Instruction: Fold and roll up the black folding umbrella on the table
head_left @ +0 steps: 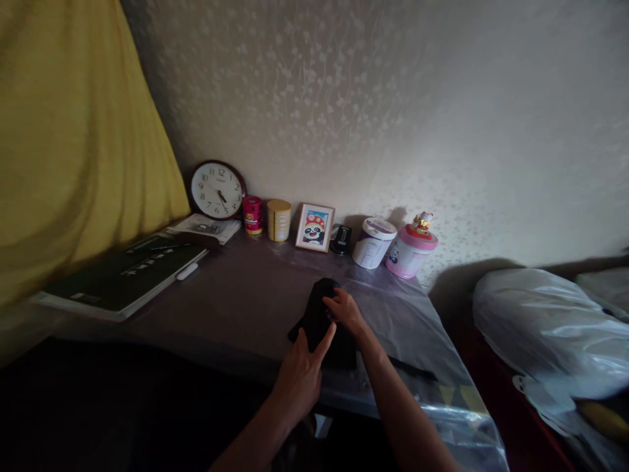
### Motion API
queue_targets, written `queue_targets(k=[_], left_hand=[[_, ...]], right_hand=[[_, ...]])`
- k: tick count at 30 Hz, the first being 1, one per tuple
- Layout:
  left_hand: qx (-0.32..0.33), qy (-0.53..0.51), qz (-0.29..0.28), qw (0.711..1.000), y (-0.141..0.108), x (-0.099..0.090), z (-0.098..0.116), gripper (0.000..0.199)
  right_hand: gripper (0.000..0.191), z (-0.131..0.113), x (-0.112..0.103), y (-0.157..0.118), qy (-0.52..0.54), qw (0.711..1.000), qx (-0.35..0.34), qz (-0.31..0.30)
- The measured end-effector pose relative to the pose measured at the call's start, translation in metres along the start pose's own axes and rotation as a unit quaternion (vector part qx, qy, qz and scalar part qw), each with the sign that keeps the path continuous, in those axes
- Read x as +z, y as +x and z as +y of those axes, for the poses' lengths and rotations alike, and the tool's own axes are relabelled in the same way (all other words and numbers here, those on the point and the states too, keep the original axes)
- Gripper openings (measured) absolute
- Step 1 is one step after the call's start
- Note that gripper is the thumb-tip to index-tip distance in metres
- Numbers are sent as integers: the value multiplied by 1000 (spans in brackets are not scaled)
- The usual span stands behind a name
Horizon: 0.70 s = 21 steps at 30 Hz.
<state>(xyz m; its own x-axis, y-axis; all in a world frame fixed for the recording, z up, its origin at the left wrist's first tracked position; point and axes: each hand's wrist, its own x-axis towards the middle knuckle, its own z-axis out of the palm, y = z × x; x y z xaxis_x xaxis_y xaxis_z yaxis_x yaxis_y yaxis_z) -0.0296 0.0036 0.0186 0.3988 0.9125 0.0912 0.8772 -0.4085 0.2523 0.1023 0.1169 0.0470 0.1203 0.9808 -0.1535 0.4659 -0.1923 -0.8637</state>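
Note:
A black, soft-looking item (318, 303), perhaps of cloth, lies on the table near its front edge; its exact kind is too dark to make out. My right hand (345, 309) is on its right side, the fingers bent and pinched together at its surface. From the front, my left hand (301, 372) reaches onto the lower part, thumb and index finger stretched apart, the index tip close to the right fingers. The left hand's other fingers are hidden below. A dark strap-like strip (413, 368) lies to the right of the item, passing behind my right forearm.
Along the wall stand a round clock (219, 190), a pink can (252, 215), a yellow can (279, 220), a framed panda picture (315, 227), a small black object (341, 239), a white tub (374, 242) and a pink-lidded tub (411, 252). A green book (125, 272) lies left.

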Motion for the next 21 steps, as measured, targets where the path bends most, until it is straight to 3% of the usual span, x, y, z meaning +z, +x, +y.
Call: queue_targets(k=[6, 13, 18, 21], left_hand=[[17, 1, -21, 1000, 1, -2, 0, 88], [-13, -21, 0, 1000, 0, 13, -4, 81], [-32, -51, 26, 998, -2, 16, -3, 74], [-34, -59, 35, 997, -3, 17, -3, 70]], right_hand=[[44, 1, 1, -1, 7, 1000, -6, -14], [40, 0, 8, -4, -11, 999, -45, -25], [25, 2, 13, -24, -42, 976, -205, -64], [22, 13, 10, -41, -49, 949, -310, 4]])
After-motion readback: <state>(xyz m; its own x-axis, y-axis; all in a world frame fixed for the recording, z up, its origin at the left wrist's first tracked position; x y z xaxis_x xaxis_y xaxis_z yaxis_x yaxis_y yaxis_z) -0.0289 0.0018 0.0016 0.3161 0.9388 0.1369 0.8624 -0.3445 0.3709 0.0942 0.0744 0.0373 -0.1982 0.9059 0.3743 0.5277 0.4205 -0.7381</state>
